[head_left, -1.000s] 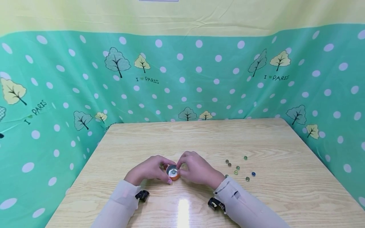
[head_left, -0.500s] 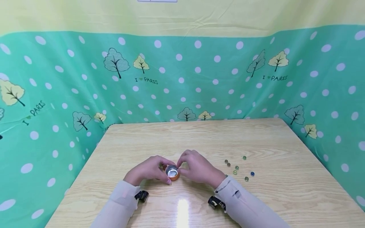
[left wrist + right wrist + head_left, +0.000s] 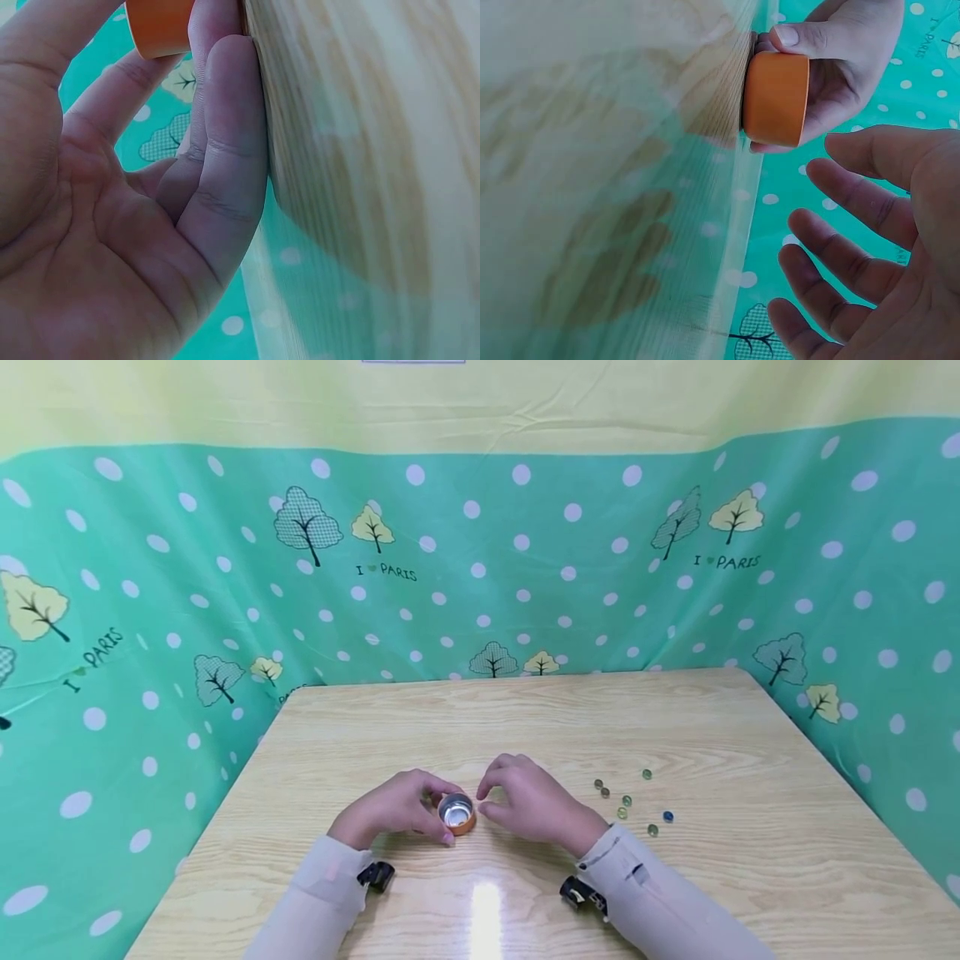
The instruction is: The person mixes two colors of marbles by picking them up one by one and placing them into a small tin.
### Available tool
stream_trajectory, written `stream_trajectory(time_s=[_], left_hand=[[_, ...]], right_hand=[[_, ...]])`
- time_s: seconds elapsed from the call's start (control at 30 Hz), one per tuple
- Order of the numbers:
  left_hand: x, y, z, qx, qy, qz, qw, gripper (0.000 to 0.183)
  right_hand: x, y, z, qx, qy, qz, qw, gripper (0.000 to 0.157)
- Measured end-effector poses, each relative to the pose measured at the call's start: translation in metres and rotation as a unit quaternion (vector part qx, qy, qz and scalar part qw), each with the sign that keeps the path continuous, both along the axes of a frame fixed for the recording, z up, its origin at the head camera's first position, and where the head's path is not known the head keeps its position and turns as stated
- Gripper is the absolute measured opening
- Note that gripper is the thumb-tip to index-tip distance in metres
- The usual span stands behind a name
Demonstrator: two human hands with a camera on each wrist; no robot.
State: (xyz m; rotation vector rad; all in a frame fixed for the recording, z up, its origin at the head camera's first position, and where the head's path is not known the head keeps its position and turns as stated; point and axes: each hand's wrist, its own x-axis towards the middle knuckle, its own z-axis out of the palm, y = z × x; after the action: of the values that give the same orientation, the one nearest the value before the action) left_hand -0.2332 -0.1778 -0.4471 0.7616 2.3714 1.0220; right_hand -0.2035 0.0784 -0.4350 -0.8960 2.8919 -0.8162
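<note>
My left hand (image 3: 396, 808) holds a small orange cup (image 3: 460, 831) between thumb and fingers, low over the table. The cup has a shiny silver inside and its mouth faces up. In the right wrist view its smooth orange wall (image 3: 776, 99) shows, with the left thumb near the rim. Just right of the cup is my right hand (image 3: 536, 802), apart from it. Its fingers are spread and loosely bent, with nothing between them in the right wrist view. In the left wrist view only a piece of the orange wall (image 3: 160, 26) appears, at the top edge.
Several small glass marbles lie loose on the wooden table (image 3: 525, 718) to the right, among them a blue marble (image 3: 667, 817) and a yellow-green marble (image 3: 622, 813). A green dotted curtain (image 3: 517, 568) hangs behind and along both sides.
My right hand has drawn back a little to the right from the cup's rim, and its fingers have parted. The left hand and cup have stayed in place.
</note>
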Motion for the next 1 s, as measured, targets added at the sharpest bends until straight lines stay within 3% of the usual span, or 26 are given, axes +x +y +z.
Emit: stream_trajectory(time_s=[0.73,1.0], left_hand=[[-0.001,-0.001,-0.001,-0.003,0.002,0.002,1.0,0.049],[-0.001,0.001,-0.003,-0.005,0.003,0.01,0.9999,0.051]], right_hand=[[0.008,0.036,0.002,0.005,0.014,-0.026,1.0,0.008],[0.006,0.056,-0.001,0.001,0.017,-0.054,0.998,0.006]])
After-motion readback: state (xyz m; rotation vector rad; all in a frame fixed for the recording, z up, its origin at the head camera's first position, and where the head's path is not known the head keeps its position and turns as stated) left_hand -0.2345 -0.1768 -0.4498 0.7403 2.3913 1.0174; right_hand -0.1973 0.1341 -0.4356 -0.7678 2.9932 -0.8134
